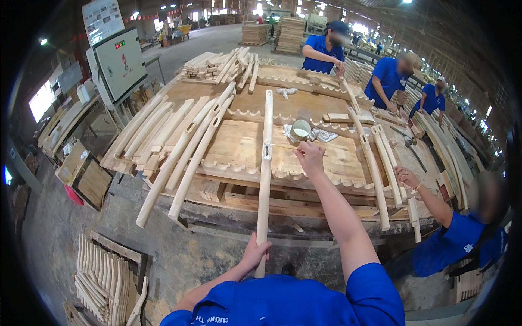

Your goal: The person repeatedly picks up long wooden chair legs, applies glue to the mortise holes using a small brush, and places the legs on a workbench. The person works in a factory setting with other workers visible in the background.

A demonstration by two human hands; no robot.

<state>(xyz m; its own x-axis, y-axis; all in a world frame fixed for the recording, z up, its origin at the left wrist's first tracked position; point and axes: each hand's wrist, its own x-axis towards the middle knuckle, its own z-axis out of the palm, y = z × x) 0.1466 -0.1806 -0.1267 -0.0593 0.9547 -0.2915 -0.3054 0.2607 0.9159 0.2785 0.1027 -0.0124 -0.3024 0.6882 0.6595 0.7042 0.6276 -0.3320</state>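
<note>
A long pale wooden post point(265, 187) runs away from me over the scalloped rails on the workbench. Near its close end my left hand point(254, 252) is wrapped round it. About midway along, the post has a slot point(267, 151) cut into its upper face. To the right of that slot my right hand point(311, 157) is closed in a pinch on a thin stick, whose tip reaches toward the slot; its far end is too small to make out. Just beyond this hand stands a small pot point(300, 129) of whitish stuff, with crumpled white rags point(322, 135) beside it.
More slotted posts point(187, 144) lie on the left, others point(370, 163) on the right. Scalloped rails point(239, 171) cross the bench. A co-worker's hand point(406, 177) is close by on the right; more people work beyond. Curved wooden pieces point(103, 277) are stacked at lower left, near a control cabinet point(119, 62).
</note>
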